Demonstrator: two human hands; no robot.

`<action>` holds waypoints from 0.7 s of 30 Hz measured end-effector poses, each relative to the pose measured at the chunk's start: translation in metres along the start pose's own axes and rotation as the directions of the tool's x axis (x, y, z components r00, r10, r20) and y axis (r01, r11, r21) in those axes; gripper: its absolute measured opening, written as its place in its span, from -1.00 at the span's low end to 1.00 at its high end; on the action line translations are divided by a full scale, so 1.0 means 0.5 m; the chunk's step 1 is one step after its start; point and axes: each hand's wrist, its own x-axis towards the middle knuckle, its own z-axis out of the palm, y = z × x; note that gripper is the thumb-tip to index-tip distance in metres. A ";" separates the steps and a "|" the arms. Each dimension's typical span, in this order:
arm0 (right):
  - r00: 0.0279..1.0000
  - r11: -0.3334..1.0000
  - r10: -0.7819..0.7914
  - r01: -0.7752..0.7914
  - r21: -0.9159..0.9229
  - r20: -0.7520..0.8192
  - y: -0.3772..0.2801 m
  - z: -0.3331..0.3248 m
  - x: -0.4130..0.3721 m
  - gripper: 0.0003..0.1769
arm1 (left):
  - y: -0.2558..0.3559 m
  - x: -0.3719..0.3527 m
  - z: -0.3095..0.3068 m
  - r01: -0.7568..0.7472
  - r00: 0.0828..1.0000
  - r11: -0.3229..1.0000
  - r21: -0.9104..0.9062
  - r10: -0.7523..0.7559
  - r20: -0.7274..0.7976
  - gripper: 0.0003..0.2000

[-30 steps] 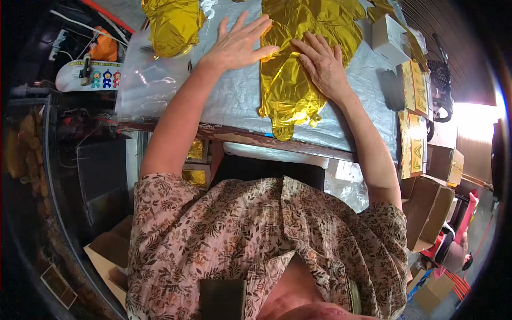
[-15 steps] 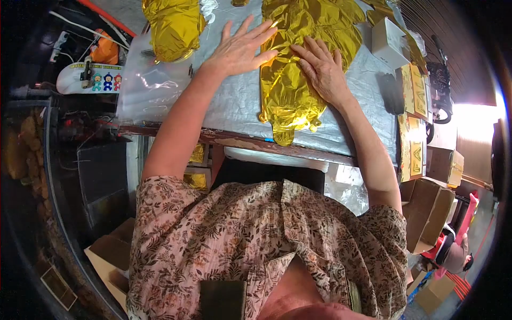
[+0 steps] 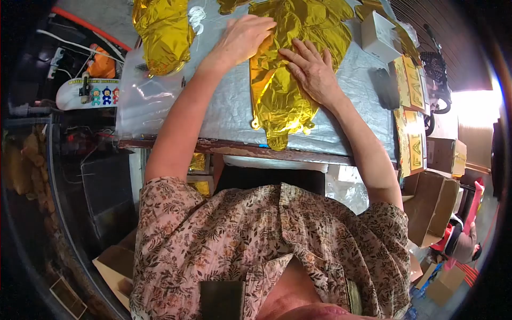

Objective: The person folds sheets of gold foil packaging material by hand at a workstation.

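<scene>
lying palm down on the gold foil (image 3: 280,96), the right hand (image 3: 314,74) is flat and released, its fingers parted and pointing to the far left. the left hand (image 3: 246,40) is bent over the left edge of the same foil, a little farther off, with its fingers close together and pointing right; its thumb side is hidden, so i cannot tell whether it pinches the edge or only rests there.

the foil is in the middle of the table (image 3: 226,114), creased and shiny, wide at the far end and narrower toward the near edge. a small tab at its near end reaches the table's rim, and a little ring (image 3: 255,124) sticks out at its near left corner.

to the left, apart from it, is a second foil (image 3: 165,48) — also gold and crumpled — with a white string (image 3: 197,20) just beside it on the right. see-through plastic (image 3: 141,112) covers the table's near left corner. on the far right stands a white box (image 3: 377,45); nearer, along the right edge, are yellow cartons (image 3: 409,136).

off the table, a skateboard (image 3: 88,96) is at the left, below an orange bag (image 3: 101,63) — and at the right are a brown box (image 3: 432,208) and another person (image 3: 465,246), small in view.
</scene>
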 end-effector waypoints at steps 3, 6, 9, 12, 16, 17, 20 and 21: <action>1.000 1.000 0.007 -0.007 -0.009 0.001 -0.001 -0.002 0.002 -0.53 | 0.002 0.024 0.029 -0.077 0.997 0.995 -0.070 0.077 -0.012 -0.69; 1.000 1.000 0.010 -0.010 0.000 -0.001 -0.008 -0.011 0.001 -0.53 | 0.008 0.028 0.050 -0.075 0.997 0.994 -0.085 0.074 -0.021 -0.70; 1.000 1.000 -0.005 0.005 -0.006 -0.012 -0.008 -0.009 0.000 -0.53 | 0.005 0.023 0.054 -0.077 0.997 0.992 -0.101 0.075 -0.021 -0.70; 0.998 1.000 -0.021 0.021 -0.012 -0.051 -0.009 -0.009 0.000 -0.52 | 0.012 0.023 0.049 -0.079 0.997 0.993 -0.088 0.079 -0.002 -0.71; 0.984 0.986 -0.011 0.041 0.161 -0.180 0.002 -0.041 0.005 -0.55 | 0.023 0.031 0.047 -0.075 0.997 0.996 -0.046 0.075 0.007 -0.67; 0.967 0.937 0.060 0.031 0.349 -0.246 0.008 -0.058 0.012 -0.57 | 0.024 0.031 0.046 -0.060 0.998 0.998 -0.019 0.061 0.025 -0.66; 0.865 0.845 0.453 -0.341 0.412 -0.215 0.110 -0.086 0.066 -0.62 | 0.030 0.035 0.047 -0.072 0.997 0.997 0.042 0.070 0.031 -0.66; 0.848 0.865 0.455 -0.348 0.362 -0.271 0.161 -0.078 0.085 -0.71 | 0.033 0.034 0.051 -0.071 0.997 0.997 0.037 0.070 0.028 -0.66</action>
